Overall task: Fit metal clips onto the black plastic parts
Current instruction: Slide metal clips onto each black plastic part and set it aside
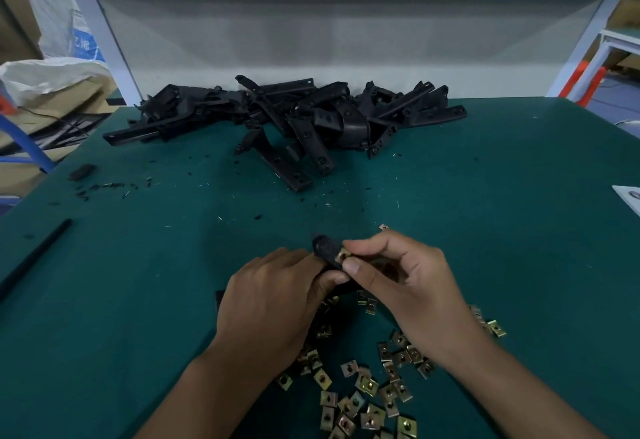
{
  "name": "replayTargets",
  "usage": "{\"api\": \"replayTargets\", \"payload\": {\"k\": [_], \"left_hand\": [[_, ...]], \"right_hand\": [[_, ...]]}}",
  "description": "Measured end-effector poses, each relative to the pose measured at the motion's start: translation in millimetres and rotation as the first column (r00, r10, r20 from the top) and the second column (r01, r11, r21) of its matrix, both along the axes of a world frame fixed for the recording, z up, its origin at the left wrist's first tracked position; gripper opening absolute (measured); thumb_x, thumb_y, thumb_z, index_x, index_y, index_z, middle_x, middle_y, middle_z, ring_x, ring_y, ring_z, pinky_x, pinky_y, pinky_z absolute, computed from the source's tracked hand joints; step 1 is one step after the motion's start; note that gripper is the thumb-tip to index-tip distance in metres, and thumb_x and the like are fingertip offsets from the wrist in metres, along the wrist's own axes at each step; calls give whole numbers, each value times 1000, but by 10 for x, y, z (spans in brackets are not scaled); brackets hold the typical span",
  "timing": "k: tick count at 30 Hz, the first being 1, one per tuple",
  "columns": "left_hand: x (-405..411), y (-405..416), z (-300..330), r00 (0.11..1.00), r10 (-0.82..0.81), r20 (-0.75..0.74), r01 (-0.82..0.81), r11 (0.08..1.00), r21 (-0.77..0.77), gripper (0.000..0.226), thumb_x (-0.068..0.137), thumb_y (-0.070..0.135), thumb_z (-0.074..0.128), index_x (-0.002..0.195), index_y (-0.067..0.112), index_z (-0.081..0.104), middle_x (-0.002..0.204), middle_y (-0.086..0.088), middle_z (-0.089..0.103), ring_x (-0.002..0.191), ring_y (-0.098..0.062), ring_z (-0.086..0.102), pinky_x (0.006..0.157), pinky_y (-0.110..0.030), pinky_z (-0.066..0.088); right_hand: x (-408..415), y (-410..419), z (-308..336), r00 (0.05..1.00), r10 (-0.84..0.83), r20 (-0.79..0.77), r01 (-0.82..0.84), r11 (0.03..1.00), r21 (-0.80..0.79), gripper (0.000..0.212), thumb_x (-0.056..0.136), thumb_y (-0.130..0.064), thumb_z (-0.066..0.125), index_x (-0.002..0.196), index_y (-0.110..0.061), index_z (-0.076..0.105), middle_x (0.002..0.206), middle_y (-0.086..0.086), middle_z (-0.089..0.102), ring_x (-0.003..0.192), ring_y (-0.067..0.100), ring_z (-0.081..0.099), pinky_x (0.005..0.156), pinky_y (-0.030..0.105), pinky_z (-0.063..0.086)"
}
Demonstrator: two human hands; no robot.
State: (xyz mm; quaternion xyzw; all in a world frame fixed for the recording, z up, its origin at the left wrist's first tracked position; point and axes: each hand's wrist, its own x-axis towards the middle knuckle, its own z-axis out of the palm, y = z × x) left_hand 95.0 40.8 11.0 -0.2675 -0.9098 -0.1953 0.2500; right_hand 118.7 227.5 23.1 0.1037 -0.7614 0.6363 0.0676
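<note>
Clip and black part, held together above the green mat (pixel 485 179).

Gripped in the left hand (pixel 273 303), fingers curled round it: a black plastic part (pixel 323 248), raised just beyond a scatter of loose metal clips (pixel 363 386). Pinched between thumb and forefinger of the right hand (pixel 412 279): a brass-coloured clip (pixel 343 255), touching the part's end, apparently partly seated. Heaped well beyond the scatter, against the back panel: more black parts (pixel 294 120).

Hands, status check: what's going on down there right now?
Left hand grips black part. Right hand pinches clip at its end. Loose clips below hands. Nothing in the way.
</note>
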Motion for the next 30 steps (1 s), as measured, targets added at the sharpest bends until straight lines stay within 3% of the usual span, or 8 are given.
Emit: {"api": "replayTargets", "payload": {"k": [5, 9, 12, 14, 17, 22, 25, 30], "left_hand": [[0, 19, -11, 999, 19, 28, -21, 996, 81, 57, 105, 56, 23, 89, 24, 67, 72, 11, 60, 61, -13, 55, 48, -30, 42], [-8, 12, -75, 988, -25, 156, -13, 971, 237, 42, 102, 59, 31, 110, 33, 63, 93, 19, 62, 83, -7, 56, 72, -33, 47], [-45, -27, -37, 984, -56, 168, -21, 903, 429, 22, 96, 58, 49, 112, 49, 59, 102, 31, 63, 100, 6, 56, 88, -17, 40], [-69, -68, -7, 996, 1, 85, -40, 886, 463, 15, 94, 51, 56, 107, 47, 61, 97, 36, 60, 98, 13, 53, 88, -13, 37], [-103, -126, 3, 993, 114, 25, -112, 878, 466, 19, 95, 46, 55, 104, 34, 67, 93, 34, 53, 89, 11, 44, 84, -27, 41], [-74, -112, 27, 985, 101, 142, -159, 853, 497, 22, 98, 47, 52, 113, 36, 63, 99, 32, 56, 95, -7, 57, 79, -30, 45], [-51, -102, 42, 980, 120, 161, -182, 872, 455, 6, 94, 48, 52, 95, 43, 49, 84, 24, 54, 81, -3, 52, 66, -18, 36], [-17, -88, 46, 977, 110, 184, -174, 909, 379, 27, 82, 57, 62, 94, 48, 40, 82, 30, 50, 90, 6, 47, 72, -13, 33]], "right_hand": [[0, -15, -13, 999, 42, -30, -42, 999, 1, 23, 93, -29, 69, 114, -35, 72, 112, -16, 74, 111, 5, 68, 91, 16, 51], [2, 7, -24, 996, 84, -26, -80, 989, 125, 33, 99, -33, 62, 130, -45, 64, 129, -25, 65, 128, -1, 55, 104, 22, 47], [-16, 42, 19, 989, 113, -96, -90, 972, 218, 38, 102, -37, 56, 139, -45, 56, 138, -24, 58, 137, 5, 47, 109, 27, 40], [-44, 101, 27, 991, 37, -130, 1, 961, 277, 41, 100, -43, 55, 141, -48, 51, 136, -27, 54, 136, 3, 44, 108, 25, 38], [-81, 182, 10, 996, -51, -76, 80, 891, 447, 35, 93, -48, 62, 127, -48, 52, 121, -31, 54, 123, -4, 47, 100, 21, 42], [-39, 131, -82, 975, 217, -38, -111, 632, 767, 39, 94, -58, 56, 129, -41, 58, 115, -28, 49, 113, -5, 38, 98, 17, 26], [-41, 104, -98, 965, 250, -84, -84, 593, 801, 33, 97, -49, 57, 128, -38, 64, 111, -22, 50, 107, -2, 37, 98, 17, 24], [-41, 102, -122, 965, 231, -128, -34, 590, 807, 24, 103, -43, 49, 112, -30, 68, 105, -17, 54, 102, -2, 43, 95, 17, 24]]}}
